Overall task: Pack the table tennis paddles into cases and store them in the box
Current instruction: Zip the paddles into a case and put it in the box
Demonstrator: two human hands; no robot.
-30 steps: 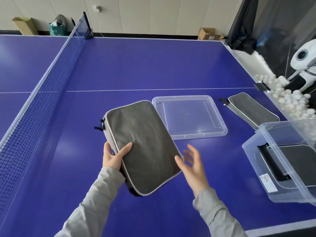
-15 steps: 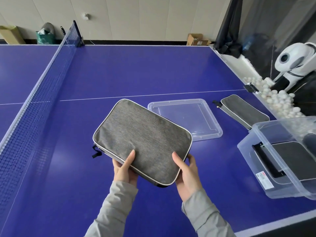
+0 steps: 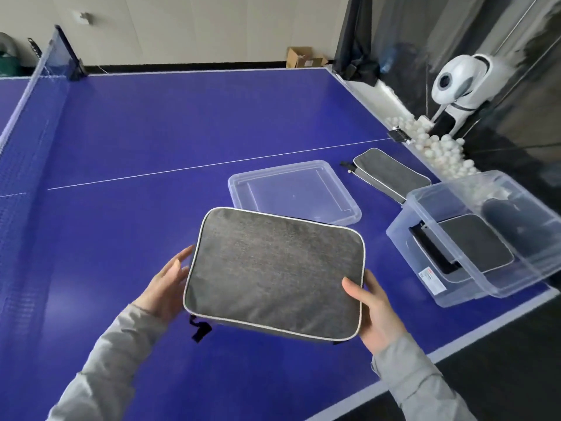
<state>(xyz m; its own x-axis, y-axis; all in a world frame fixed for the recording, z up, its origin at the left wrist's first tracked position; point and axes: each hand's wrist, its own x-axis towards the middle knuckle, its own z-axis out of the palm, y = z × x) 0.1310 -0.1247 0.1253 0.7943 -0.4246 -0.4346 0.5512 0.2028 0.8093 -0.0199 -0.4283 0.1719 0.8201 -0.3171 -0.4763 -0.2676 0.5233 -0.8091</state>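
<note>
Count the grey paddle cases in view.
3: held case between left hand and right hand; second case on the table behind the clear box; third case inside it. A dark shape there may be another.

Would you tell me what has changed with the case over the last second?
The grey case was turned crosswise and carried right towards the clear box. The right hand, free before, now grips its near right corner; the left hand rests at its left edge. Lid, second case and box stayed put.
</note>
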